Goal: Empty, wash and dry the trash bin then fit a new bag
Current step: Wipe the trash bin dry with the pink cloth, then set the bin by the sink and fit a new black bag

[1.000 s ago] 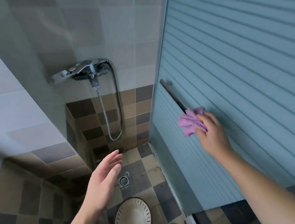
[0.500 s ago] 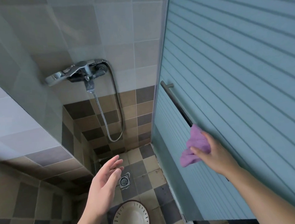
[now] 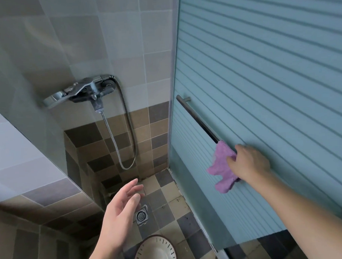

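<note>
Below my open left hand [image 3: 121,211], nearer than the right, stands what is probably the trash bin [image 3: 154,252], mouth upward; my right hand [image 3: 247,163] grips the purple cloth [image 3: 220,166] at the door handle [image 3: 197,119].

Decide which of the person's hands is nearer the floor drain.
Left. The left hand hovers open just left of the floor drain; the right hand grips the purple cloth up at the door handle.

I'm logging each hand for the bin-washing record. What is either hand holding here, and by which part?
The right hand grips the purple cloth at its upper right edge, by the door handle. The left hand holds nothing.
</note>
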